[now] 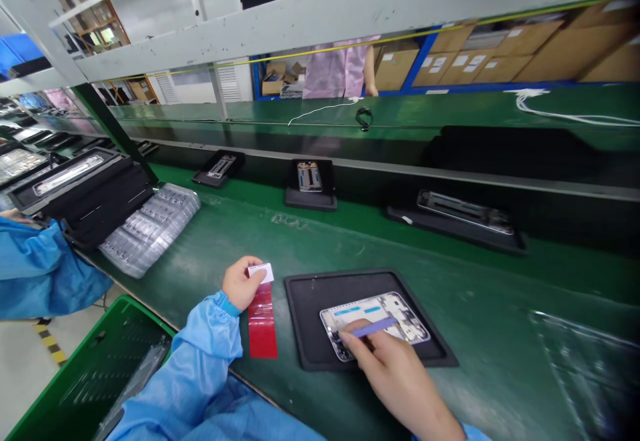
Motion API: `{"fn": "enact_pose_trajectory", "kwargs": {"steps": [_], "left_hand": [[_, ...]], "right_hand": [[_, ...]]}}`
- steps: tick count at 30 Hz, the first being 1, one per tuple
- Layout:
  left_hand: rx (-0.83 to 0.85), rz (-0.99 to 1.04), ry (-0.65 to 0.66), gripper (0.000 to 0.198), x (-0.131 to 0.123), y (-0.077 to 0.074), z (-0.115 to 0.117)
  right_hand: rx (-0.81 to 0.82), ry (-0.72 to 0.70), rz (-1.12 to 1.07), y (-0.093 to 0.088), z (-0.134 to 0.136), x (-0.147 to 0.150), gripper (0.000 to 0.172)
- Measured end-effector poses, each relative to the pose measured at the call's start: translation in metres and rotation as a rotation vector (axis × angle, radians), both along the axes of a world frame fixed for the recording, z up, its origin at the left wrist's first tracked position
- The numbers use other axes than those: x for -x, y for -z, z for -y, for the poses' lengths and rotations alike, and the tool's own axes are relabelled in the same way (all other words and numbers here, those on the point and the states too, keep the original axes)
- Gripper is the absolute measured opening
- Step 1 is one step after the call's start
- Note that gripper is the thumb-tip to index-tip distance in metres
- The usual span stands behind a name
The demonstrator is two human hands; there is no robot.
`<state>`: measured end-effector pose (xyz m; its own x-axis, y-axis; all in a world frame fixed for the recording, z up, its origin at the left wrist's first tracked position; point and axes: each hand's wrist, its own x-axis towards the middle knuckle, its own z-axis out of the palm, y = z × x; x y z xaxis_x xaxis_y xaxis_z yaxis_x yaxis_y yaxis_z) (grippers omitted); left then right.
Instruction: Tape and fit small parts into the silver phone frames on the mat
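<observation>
1. Phone frame (389,304) lies flat inside the black tray (340,285) in front of us, on the green surface (225,231), with two blue strips (373,309) showing on its upper side
2. Our right hand (393,364) is closed around a slim purple tool (375,327), slanted over the near part of the frame; our fingers hide its working end, so we cannot tell whether it touches
3. Our left hand (243,284) pinches a white card (265,273) at the top of a red strip (263,341), which hangs to the left of the tray, apart from it
4. We judge the step in hand to be close work with the tool at the frame's left end, near its dark parts (336,337)
5. The next move seems to call for a steady, light touch from our right hand, the frame staying flat in its tray, and our left hand keeping the strip clear of it
</observation>
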<state>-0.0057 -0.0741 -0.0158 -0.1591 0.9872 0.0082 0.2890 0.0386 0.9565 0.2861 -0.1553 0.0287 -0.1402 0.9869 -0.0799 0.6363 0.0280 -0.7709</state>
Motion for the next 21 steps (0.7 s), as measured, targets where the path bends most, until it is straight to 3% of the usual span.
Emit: {"fn": "enact_pose_trajectory", "kwargs": {"steps": [4, 9, 15, 18, 21], "left_hand": [[-0.002, -0.033, -0.001, 0.022, 0.000, -0.002, 0.001], [-0.003, -0.117, -0.016, 0.022, -0.002, -0.004, 0.002], [-0.082, -0.234, -0.019, 0.028, -0.002, -0.018, 0.002], [-0.185, -0.306, -0.020, 0.031, 0.002, -0.035, -0.002], [-0.378, -0.495, -0.003, 0.023, -0.012, -0.051, 0.006]], "right_hand": [[-0.089, 0.011, -0.048, 0.006, 0.008, -0.004, 0.030], [-0.072, 0.019, -0.082, 0.009, 0.008, -0.004, 0.032], [-0.065, 0.047, -0.185, -0.015, 0.017, -0.005, 0.026], [-0.155, 0.205, -0.183, -0.031, 0.022, -0.058, 0.024], [-0.167, 0.528, 0.050, -0.049, 0.026, -0.161, 0.032]]}}
